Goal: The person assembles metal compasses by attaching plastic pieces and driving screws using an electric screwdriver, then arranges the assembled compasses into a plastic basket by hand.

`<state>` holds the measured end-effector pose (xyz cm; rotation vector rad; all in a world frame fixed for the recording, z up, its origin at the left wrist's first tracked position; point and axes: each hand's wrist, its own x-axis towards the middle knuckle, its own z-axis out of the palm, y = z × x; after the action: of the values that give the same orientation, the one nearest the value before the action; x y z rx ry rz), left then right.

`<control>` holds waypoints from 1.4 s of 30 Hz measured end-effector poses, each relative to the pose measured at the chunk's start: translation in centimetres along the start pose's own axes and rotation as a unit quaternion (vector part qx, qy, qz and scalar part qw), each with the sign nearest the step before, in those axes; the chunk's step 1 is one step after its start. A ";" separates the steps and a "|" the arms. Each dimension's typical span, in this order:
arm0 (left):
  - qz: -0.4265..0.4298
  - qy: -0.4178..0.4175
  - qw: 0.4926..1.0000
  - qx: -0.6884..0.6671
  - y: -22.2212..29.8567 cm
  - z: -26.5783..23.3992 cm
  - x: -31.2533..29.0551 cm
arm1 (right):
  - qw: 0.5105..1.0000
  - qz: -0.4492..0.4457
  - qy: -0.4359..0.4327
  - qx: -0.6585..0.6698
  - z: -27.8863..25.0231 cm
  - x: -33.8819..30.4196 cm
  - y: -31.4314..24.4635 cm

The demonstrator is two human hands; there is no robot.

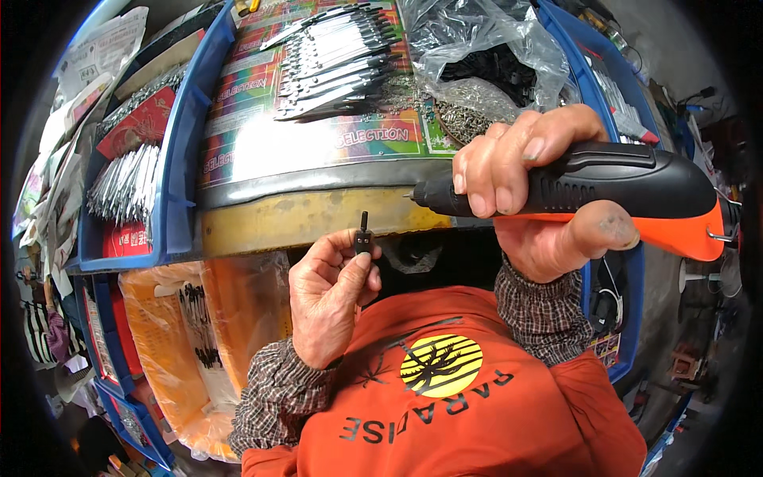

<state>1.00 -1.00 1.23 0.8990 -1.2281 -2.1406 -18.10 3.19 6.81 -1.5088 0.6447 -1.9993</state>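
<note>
My left hand (pixel 322 294) is raised just in front of the table edge. Its thumb and fingers pinch a small black part (pixel 363 241) with a thin stem pointing up and small dots on its face. To the right, my right hand (pixel 548 159) grips a black and orange electric screwdriver (pixel 620 179). The tool lies almost level, its narrow tip pointing left, above and to the right of the black part and apart from it. My right fingers wrap over the tool's front, with the thumb underneath.
Rows of slim silver-and-black pieces (pixel 338 67) lie on the patterned tabletop (pixel 262 151). Small screws (pixel 465 119) are heaped beside a clear plastic bag (pixel 509 36) of black parts. Blue bins (pixel 181 159) flank the table. A plastic-lined orange basket (pixel 155 342) stands below left.
</note>
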 end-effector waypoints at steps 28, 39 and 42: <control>-0.051 0.055 0.983 -0.167 -1.9 1.5 0.7 | 0.991 0.012 -0.127 0.033 1.0 0.0 1.5; -0.066 0.066 0.980 -0.174 -2.1 1.6 0.8 | 0.989 0.008 -0.135 0.065 0.9 0.0 1.9; -0.068 0.062 0.981 -0.174 -2.1 1.7 0.9 | 0.985 0.016 -0.153 0.084 0.5 -0.1 2.1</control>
<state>-1.02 0.28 -0.29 0.9647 -0.7186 -2.2714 -17.33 1.68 5.44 -1.6431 0.3610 -1.7032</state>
